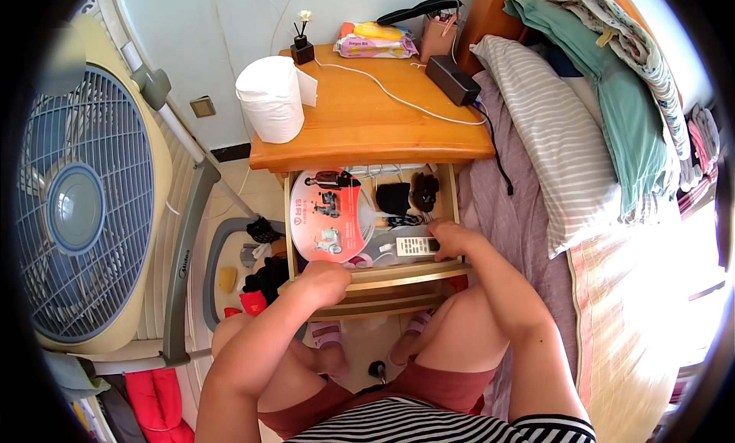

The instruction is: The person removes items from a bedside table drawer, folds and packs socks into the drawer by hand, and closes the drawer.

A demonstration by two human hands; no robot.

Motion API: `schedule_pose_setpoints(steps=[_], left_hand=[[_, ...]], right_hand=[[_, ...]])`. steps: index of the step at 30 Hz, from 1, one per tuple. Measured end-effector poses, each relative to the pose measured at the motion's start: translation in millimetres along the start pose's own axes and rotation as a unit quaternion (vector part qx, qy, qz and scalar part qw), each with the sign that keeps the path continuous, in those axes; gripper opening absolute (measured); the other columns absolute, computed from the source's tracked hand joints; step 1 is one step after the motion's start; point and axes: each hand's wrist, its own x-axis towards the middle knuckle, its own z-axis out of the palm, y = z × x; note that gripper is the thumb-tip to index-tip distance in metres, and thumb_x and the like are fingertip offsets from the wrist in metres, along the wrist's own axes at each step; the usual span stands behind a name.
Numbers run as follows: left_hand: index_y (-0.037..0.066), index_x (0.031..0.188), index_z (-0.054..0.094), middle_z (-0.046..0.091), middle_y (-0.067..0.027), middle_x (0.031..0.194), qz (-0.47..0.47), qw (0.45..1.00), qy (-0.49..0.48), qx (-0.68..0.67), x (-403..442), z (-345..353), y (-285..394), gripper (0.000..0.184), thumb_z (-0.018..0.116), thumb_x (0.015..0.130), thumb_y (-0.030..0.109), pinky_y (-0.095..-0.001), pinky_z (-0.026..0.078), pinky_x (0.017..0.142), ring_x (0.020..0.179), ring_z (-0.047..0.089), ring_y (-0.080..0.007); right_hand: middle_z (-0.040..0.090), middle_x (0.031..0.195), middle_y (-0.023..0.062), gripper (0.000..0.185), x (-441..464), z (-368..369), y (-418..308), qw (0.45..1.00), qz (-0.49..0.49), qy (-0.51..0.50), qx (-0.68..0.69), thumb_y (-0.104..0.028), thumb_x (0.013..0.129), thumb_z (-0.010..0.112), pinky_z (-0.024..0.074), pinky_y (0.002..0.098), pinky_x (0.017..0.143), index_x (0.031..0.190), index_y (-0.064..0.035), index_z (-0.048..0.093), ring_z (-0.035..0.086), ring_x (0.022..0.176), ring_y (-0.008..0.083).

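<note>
An open wooden drawer (452, 184) juts out below the nightstand top. My left hand (325, 283) is closed at its front edge, on the left side; what its fingers hold is hidden. My right hand (450, 239) is over the drawer's right side, its fingers on the dark end of a white remote control (414, 246). A red and white round fan (329, 206) lies at the drawer's left. Behind the remote are a black folded item (393, 199) and a dark brown hair tie (425, 192). A white cable plug (385, 247) lies left of the remote.
The nightstand (360, 99) bears a tissue roll (269, 99), wipes (375, 43) and a black box (452, 79). A large floor fan (76, 206) stands left. A bed with a striped pillow (547, 129) is at the right. A grey basin (215, 278) holds clothes.
</note>
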Motion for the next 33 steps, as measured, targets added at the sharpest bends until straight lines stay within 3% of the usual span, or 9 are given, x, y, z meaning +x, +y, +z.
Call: schedule_pose_setpoints(steps=[2, 4, 11, 17, 19, 22, 28, 33], left_hand=[[0.004, 0.085, 0.067, 0.065, -0.0151, 0.082, 0.002, 1.000, 0.000, 0.001, -1, 0, 1, 0.021, 0.063, 0.073, 0.021, -0.0419, 0.050, 0.071, 0.080, 0.063, -0.0323], [0.001, 0.080, 0.068, 0.065, -0.0178, 0.083, 0.000, 1.000, 0.008, -0.018, -3, -5, 4, 0.017, 0.058, 0.070, 0.009, -0.0406, 0.051, 0.069, 0.080, 0.064, -0.0335], [0.001, 0.079, 0.068, 0.066, -0.0165, 0.082, 0.000, 1.000, 0.014, -0.014, -4, -6, 3, 0.016, 0.059, 0.070, 0.010, -0.0402, 0.050, 0.069, 0.079, 0.064, -0.0327], [0.002, 0.079, 0.068, 0.066, -0.0167, 0.082, 0.002, 1.000, 0.017, -0.019, -4, -4, 2, 0.015, 0.060, 0.070, 0.012, -0.0404, 0.050, 0.069, 0.079, 0.064, -0.0326], [0.004, 0.084, 0.066, 0.065, -0.0154, 0.079, 0.003, 1.000, 0.009, -0.004, -2, -1, 0, 0.021, 0.063, 0.073, 0.022, -0.0414, 0.049, 0.072, 0.080, 0.063, -0.0321], [0.004, 0.085, 0.067, 0.065, -0.0153, 0.080, 0.000, 1.000, 0.000, -0.001, 0, 1, 0, 0.021, 0.063, 0.073, 0.022, -0.0413, 0.050, 0.072, 0.080, 0.063, -0.0319], [0.006, 0.087, 0.067, 0.065, -0.0143, 0.082, -0.004, 1.000, 0.013, -0.002, -1, 1, 2, 0.021, 0.062, 0.074, 0.022, -0.0413, 0.050, 0.072, 0.081, 0.063, -0.0313], [0.007, 0.088, 0.067, 0.065, -0.0136, 0.083, -0.012, 1.000, 0.002, 0.002, 0, 0, 3, 0.021, 0.063, 0.074, 0.022, -0.0411, 0.050, 0.072, 0.082, 0.063, -0.0312]], right_hand=[[0.056, 0.110, 0.0202, 0.056, 0, 2, -1, 1.000, 0.002, -0.012, -0.008, -0.015, 0.055, 0.080, 0.0451, 0.0372, 0.090, 0.102, 0.0018, 0.056, 0.053, 0.106, 0.0338], [0.057, 0.109, 0.0203, 0.056, 1, 3, -1, 1.000, -0.002, -0.008, -0.006, -0.011, 0.054, 0.080, 0.0450, 0.0365, 0.090, 0.102, 0.0027, 0.055, 0.053, 0.106, 0.0335], [0.059, 0.106, 0.0183, 0.047, 5, 5, 0, 0.999, 0.024, -0.033, 0.002, -0.005, 0.055, 0.078, 0.0448, 0.0352, 0.090, 0.097, 0.0000, 0.058, 0.053, 0.106, 0.0314], [0.061, 0.105, 0.0140, 0.044, 9, 13, 8, 1.000, -0.007, -0.006, 0.010, -0.001, 0.062, 0.070, 0.0448, 0.0347, 0.089, 0.104, -0.0068, 0.061, 0.054, 0.105, 0.0296], [0.062, 0.094, 0.0140, 0.038, 6, 8, 3, 0.999, -0.036, 0.005, 0.035, -0.007, 0.066, 0.066, 0.0470, 0.0363, 0.082, 0.104, -0.0080, 0.064, 0.058, 0.094, 0.0300], [0.063, 0.089, 0.0148, 0.029, 6, 7, 1, 0.998, -0.032, -0.011, 0.056, -0.017, 0.072, 0.067, 0.0469, 0.0366, 0.081, 0.100, -0.0084, 0.065, 0.058, 0.090, 0.0305], [0.065, 0.093, 0.0178, 0.032, 12, 9, -9, 0.997, -0.044, 0.019, 0.053, -0.032, 0.077, 0.068, 0.0469, 0.0393, 0.081, 0.096, -0.0055, 0.066, 0.060, 0.091, 0.0336], [0.065, 0.095, 0.0178, 0.031, 12, 0, -19, 0.996, -0.029, 0.051, 0.071, -0.029, 0.078, 0.065, 0.0469, 0.0393, 0.081, 0.097, -0.0040, 0.066, 0.060, 0.093, 0.0328]])
